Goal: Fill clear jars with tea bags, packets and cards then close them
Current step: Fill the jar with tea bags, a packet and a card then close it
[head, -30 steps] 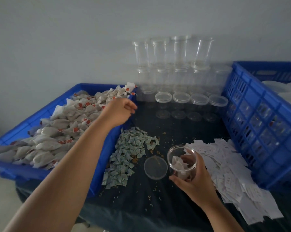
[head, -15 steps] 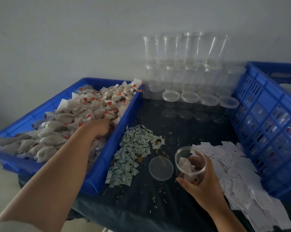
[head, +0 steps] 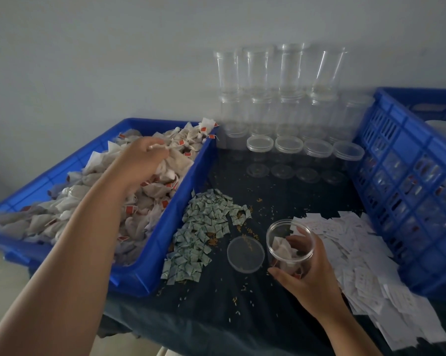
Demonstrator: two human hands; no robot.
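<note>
Jar point(head: 281, 249) | right grip point(head: 312, 274) grasping it | left grip point(head: 139, 163) pinching tea bag point(head: 171, 148) in tray point(head: 152, 268)

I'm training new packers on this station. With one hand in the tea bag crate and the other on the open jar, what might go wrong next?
1. The left hand pinches a tea bag from a tangled heap; its string may drag neighbours over the wall of the blue crate.
2. The lid lies among loose grains; some could get sealed into the jar that the right hand holds.
</note>
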